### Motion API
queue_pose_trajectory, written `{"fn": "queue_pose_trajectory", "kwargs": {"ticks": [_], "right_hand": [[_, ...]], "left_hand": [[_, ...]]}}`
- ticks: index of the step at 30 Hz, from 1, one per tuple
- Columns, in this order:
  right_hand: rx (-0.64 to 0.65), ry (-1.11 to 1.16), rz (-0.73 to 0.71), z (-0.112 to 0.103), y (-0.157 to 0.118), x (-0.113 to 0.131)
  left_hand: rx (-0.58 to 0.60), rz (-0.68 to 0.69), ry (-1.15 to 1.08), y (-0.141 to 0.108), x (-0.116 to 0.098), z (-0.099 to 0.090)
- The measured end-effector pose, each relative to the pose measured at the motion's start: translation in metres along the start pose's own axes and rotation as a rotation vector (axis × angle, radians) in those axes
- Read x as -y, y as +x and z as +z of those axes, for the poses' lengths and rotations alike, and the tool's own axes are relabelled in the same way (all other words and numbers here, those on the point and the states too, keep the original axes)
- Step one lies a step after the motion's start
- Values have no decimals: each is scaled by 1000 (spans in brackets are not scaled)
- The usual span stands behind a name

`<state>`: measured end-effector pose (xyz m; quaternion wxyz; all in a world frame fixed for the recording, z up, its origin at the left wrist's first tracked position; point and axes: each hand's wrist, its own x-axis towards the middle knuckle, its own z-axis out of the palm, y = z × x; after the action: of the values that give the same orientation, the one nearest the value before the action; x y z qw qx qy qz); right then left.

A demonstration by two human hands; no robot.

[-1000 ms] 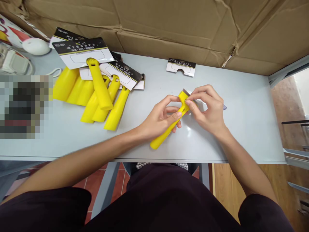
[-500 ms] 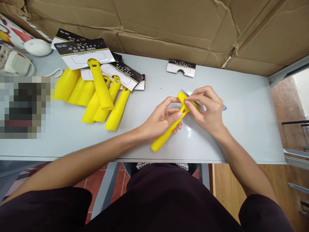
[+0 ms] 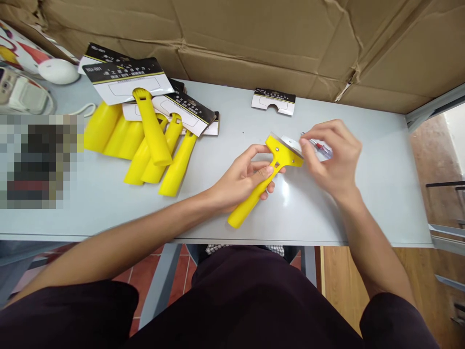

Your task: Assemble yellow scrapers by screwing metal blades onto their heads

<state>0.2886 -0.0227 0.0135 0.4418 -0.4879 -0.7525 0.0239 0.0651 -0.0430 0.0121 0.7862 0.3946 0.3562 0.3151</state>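
Observation:
A yellow scraper (image 3: 250, 196) lies across my left hand (image 3: 243, 179), the thumb pressed on its handle just below the wide head. Two small screws show in the head, and a clear strip runs along its far edge. Just beyond that edge is a pale flat piece with a small hole (image 3: 290, 141). My right hand (image 3: 334, 155) is off to the right, thumb and index fingertips drawn together in a pinch; whether something sits between them is hidden. Behind those fingers lies a screwdriver (image 3: 320, 146) with a red collar and a clear purplish handle, partly covered.
Several yellow scraper handles (image 3: 156, 135) with black-and-white cards (image 3: 127, 82) are piled at the left. A loose card (image 3: 273, 102) lies near the cardboard wall (image 3: 254, 43). A white mouse (image 3: 58, 71) and a pale device (image 3: 23, 94) stand at the far left of the table (image 3: 378, 194).
My right hand has come off the scraper's head and moved right, over the screwdriver. The head's screws and more of the screwdriver now show. My left hand keeps the scraper in place.

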Motion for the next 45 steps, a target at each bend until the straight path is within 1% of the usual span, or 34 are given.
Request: {"fn": "queue_pose_trajectory", "kwargs": {"ticks": [2, 3, 5, 7, 8, 9, 10, 12, 15, 19, 22, 24, 27, 30, 34, 41, 45], "right_hand": [[53, -115, 92, -17, 5, -10], [112, -174, 138, -25, 7, -16], [290, -281, 210, -39, 10, -31], [476, -353, 255, -47, 8, -47], [522, -359, 268, -48, 6, -54], [523, -343, 262, -47, 4, -61], [472, -328, 250, -46, 1, -67], [435, -279, 168, -42, -4, -76], [410, -265, 101, -38, -8, -78], [423, -257, 135, -42, -1, -68], [385, -189, 138, -43, 6, -54], [344, -142, 95, -41, 9, -45], [306, -56, -20, -35, 10, -33], [322, 21, -73, -28, 6, -25], [372, 49, -50, -23, 1, -20], [359, 25, -54, -23, 0, -17], [331, -50, -85, -24, -1, -14]], "left_hand": [[-10, -19, -34, 0, 0, 1], [-13, -23, -49, 1, 0, 1], [-29, -24, -74, 1, 1, 1], [-58, -22, -94, 2, 1, 1], [-73, -19, -104, 2, 0, 1], [-84, -17, -113, 2, 0, 1], [-91, -15, -121, 3, -1, 1], [-104, -11, -129, 3, -2, 1], [-120, -9, -135, 3, -2, 1], [-132, -7, -145, 4, -2, 1], [-136, -4, -147, 4, -2, 1], [-137, -1, -145, 4, -2, 1], [-145, 16, -120, 3, -1, 1], [-141, 47, -59, 2, 1, 1], [-129, 62, -6, 2, 3, 0], [-133, 65, 21, 3, 3, -1], [-162, 79, 71, 4, 6, -1]]}}
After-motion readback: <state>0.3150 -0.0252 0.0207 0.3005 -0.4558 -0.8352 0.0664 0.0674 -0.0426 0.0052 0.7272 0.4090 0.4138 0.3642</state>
